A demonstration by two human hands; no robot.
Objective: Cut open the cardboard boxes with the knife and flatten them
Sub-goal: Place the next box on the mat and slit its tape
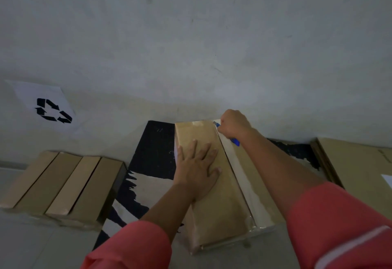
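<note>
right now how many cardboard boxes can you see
3 at least: the middle box under the left hand, the knife at its far end; flattened cardboard at left, possibly several stacked; a third box cut off at the right edge.

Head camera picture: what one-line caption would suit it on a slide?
A person's left hand presses flat on a cardboard box while the right hand grips a blue knife at its far end.
</note>
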